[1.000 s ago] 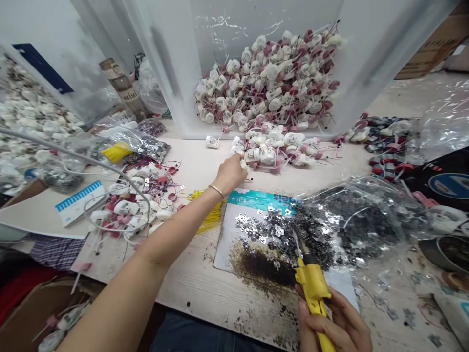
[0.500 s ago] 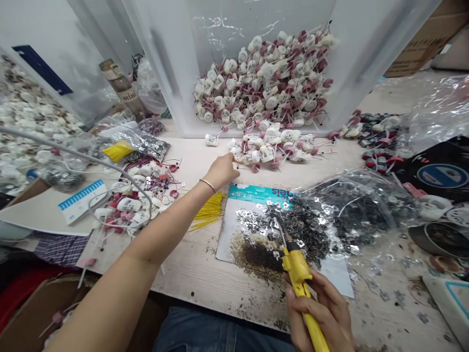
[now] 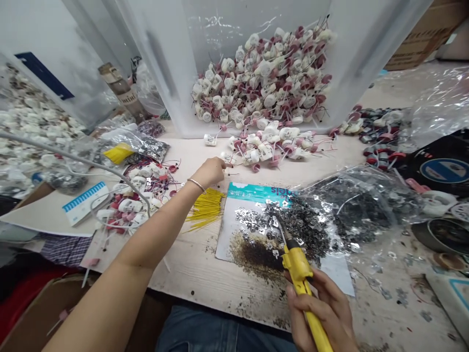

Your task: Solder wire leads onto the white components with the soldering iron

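Gripping a yellow soldering iron (image 3: 298, 269), the right hand (image 3: 318, 313) sits at five o'clock on the pale worktop (image 3: 190, 278), its fingers (image 3: 300, 305) closed around the handle. The iron's thin metal tip points toward eleven o'clock, above silver metal tabs (image 3: 252, 215) scattered on a scorched card (image 3: 225, 244).

The left hand (image 3: 210, 172) is out at eleven o'clock, its fingers (image 3: 220, 165) drawn together just beside a loose pile of white wired parts with pink discs (image 3: 266, 149). Whether they pinch anything, I cannot tell.

A bundle of yellow wires (image 3: 207, 208) lies just below that hand. A clear plastic bin (image 3: 164, 63) at twelve o'clock is heaped with more of these parts, and another pile (image 3: 130, 205) lies at ten o'clock. A plastic bag of metal tabs (image 3: 351, 205) slumps against the card at two o'clock.
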Demonstrator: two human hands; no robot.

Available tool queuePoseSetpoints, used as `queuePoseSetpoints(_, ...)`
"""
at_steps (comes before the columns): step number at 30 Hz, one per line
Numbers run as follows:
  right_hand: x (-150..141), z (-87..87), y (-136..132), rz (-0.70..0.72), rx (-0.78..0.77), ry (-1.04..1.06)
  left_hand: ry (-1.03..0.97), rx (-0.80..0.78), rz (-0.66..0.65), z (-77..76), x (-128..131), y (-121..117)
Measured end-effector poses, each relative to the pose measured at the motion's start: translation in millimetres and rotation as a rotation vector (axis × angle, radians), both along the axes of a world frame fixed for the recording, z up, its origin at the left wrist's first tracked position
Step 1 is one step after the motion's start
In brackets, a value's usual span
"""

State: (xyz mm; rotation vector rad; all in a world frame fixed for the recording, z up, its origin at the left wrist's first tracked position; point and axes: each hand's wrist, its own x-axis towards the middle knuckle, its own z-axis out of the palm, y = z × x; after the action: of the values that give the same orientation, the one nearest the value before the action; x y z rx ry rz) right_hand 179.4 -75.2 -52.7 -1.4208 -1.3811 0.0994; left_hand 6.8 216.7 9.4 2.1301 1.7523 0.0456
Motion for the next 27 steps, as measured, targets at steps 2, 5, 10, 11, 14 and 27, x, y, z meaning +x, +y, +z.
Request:
queuePoseSetpoints(2, -0.8, 1.2, 0.2, 0.005, 0.009, 0.0, -0.05, -0.018, -0.022, -0.2, -1.3, -0.2)
queuePoseSetpoints(5, -1.5, 5.8, 0.9, 0.009, 0.009, -0.007, -0.106, -0.009, -0.013, -1.8, -2.6, -1.4)
queuePoseSetpoints(10, 0.2, 9.7, 1.8, 0.013, 0.039, -0.017, -0.215, -0.001, 0.05, -8.7, -7.3, -0.2)
queuePoseSetpoints(11, 0.7, 9.7, 1.5, 0.012, 0.047, -0.015, -0.248, -0.002, 0.061, -10.2, -8.7, 0.1)
queuePoseSetpoints(14, 0.6, 9.9, 0.2, 0.034, 0.052, -0.007, -0.389, 0.018, 0.092, -10.4, -11.3, -5.5)
queuePoseSetpoints(27, -38.2, 15.9, 30.4, -0.164, -0.007, 0.453, -1.115, -0.391, -0.09, -2.9, 3.2, -199.6)
